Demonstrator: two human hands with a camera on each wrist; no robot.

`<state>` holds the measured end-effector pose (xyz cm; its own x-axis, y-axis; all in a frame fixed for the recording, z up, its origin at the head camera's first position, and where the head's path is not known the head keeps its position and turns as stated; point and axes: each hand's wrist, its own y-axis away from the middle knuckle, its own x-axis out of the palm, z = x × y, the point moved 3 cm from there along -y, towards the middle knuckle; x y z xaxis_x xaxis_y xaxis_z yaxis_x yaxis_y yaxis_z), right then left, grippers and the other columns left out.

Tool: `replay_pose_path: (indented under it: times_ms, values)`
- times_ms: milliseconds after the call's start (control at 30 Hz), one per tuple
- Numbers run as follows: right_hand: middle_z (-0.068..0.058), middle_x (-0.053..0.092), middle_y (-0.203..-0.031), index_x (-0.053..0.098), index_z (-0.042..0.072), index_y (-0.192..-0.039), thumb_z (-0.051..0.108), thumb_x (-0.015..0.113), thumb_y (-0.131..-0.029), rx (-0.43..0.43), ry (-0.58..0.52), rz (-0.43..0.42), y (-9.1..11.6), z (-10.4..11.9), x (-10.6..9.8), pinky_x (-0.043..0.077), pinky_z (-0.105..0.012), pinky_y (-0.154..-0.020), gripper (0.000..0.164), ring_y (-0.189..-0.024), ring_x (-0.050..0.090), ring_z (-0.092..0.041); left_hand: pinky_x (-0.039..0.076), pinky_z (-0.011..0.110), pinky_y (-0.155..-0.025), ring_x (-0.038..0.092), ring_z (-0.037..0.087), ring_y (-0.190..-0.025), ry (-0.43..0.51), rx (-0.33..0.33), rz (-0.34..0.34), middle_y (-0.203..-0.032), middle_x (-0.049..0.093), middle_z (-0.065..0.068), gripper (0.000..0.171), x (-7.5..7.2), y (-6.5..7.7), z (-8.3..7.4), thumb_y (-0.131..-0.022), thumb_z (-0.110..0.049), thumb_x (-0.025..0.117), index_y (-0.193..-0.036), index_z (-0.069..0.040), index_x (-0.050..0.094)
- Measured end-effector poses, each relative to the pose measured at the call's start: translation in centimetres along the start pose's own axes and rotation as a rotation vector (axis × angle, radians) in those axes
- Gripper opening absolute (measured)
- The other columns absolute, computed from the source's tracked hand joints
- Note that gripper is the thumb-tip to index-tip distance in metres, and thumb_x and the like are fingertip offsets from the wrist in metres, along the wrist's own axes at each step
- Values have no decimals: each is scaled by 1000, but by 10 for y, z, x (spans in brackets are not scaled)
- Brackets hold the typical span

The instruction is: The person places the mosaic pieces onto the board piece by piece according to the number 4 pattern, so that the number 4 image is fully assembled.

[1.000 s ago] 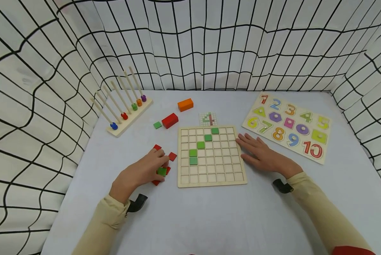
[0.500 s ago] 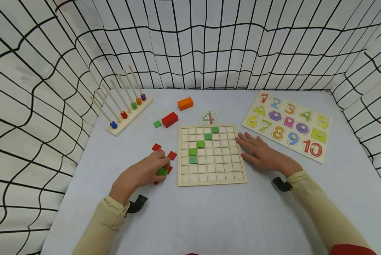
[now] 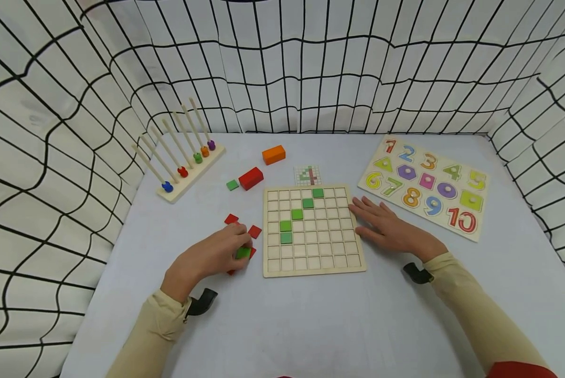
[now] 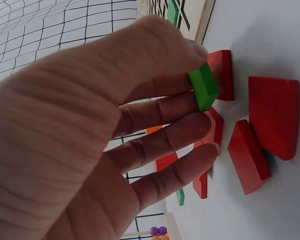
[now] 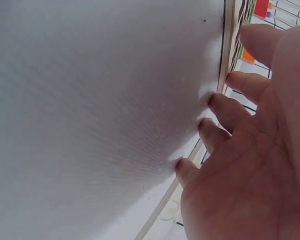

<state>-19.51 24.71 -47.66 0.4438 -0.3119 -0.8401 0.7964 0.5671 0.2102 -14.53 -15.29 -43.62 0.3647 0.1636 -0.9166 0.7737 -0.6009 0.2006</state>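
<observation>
Thumb and forefinger of my left hand (image 3: 211, 257) pinch a green square tile (image 4: 203, 87), held just above the table left of the board. Several red tiles (image 4: 275, 115) lie loosely around and under that hand, some partly hidden by it in the head view. The wooden grid board (image 3: 327, 261) lies flat in the middle, with several green tiles (image 3: 297, 214) set in its squares in a rising line toward the upper right. My right hand (image 3: 391, 228) rests with its fingers extended, the fingertips against the board's right edge.
Behind the board lies a small pattern card (image 3: 308, 176). Beyond and left are a red block (image 3: 251, 178), an orange block (image 3: 274, 155), a loose green tile (image 3: 232, 185) and a peg stand (image 3: 192, 173) with beads. A number puzzle (image 3: 426, 184) lies right; black netting surrounds the table.
My left hand has shifted very slightly right with the green tile between its fingers. The right hand and the board have stayed in place.
</observation>
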Motion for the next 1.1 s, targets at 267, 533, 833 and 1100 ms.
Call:
replay_pose_path:
  times_ms: [267, 533, 833, 1100]
  values:
    - [-13, 21, -180, 31, 14, -170, 39, 49, -114, 3, -38, -19, 0, 1, -2, 4, -68, -132, 64, -168, 11, -41, 53, 23, -75, 51, 12, -91, -50, 122, -117, -98, 61, 3, 20, -4, -8, -5, -92, -13, 83, -109, -6, 74]
    - [-12, 18, -181, 29, 15, -170, 40, 51, -113, 19, -33, 0, 1, 2, -3, 3, -65, -133, 67, -169, 9, -39, 53, 25, -79, 52, 15, -96, 4, 153, -126, -105, 63, 4, 25, -6, -21, -12, -94, -13, 82, -115, -6, 71]
    - [-12, 18, -181, 28, 15, -170, 41, 51, -113, 22, -25, 5, 1, 1, -3, 3, -66, -133, 67, -169, 9, -39, 55, 32, -90, 55, 21, -109, 18, 180, -71, -111, 63, 5, 24, -10, -42, -27, -96, -14, 79, -117, -8, 70]
    - [-12, 18, -181, 29, 16, -170, 39, 52, -113, 19, -23, 1, 1, 1, -2, 4, -66, -133, 66, -169, 9, -39, 54, 32, -91, 54, 21, -103, -1, 301, -90, -104, 61, 7, 15, -6, -71, -41, -97, -12, 75, -108, -5, 68]
